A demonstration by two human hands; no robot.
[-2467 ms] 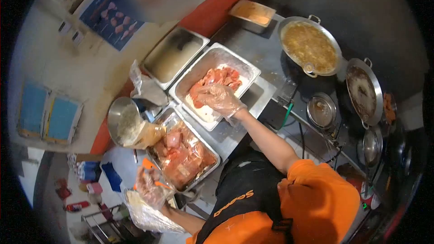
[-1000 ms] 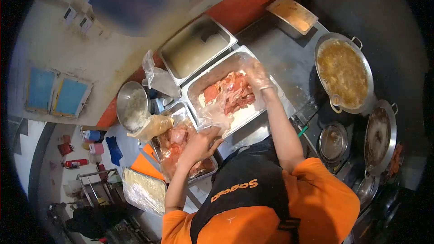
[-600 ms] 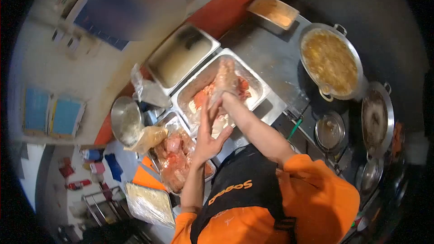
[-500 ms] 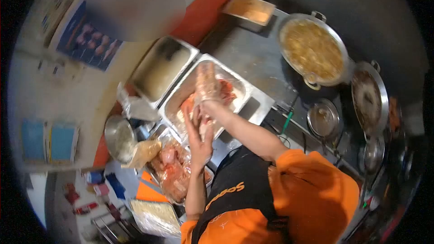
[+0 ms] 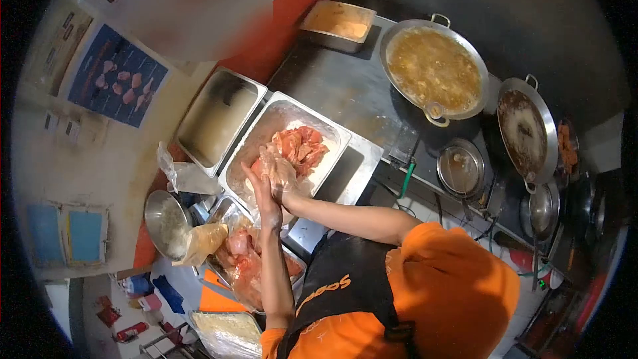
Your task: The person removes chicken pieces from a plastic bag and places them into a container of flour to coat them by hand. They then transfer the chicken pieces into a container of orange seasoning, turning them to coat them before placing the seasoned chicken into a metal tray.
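My right hand (image 5: 280,171), in a clear plastic glove, is over the deep steel pan (image 5: 339,134). Its fingers look stretched out beside pieces of raw meat (image 5: 307,146), which lie on white powder in the pan. Bare and ungloved, my left hand (image 5: 264,193) rests against the right hand near the glove's cuff, fingers extended. The contact between the two hands is partly hidden. Just below them, a tray (image 5: 300,260) lined with plastic holds more raw meat (image 5: 242,246).
Another steel pan (image 5: 218,116) with pale contents adjoins on the left. A steel bowl (image 5: 154,216) and paper bag (image 5: 203,242) sit nearby. Two large woks (image 5: 484,86) (image 5: 549,139) of bubbling oil stand right. A small pan (image 5: 345,41) is at the back.
My gloved right hand has come down and toward me, from the pan's far side to beside the meat. The left hand has shifted slightly left and up against it. The camera view has turned slightly.
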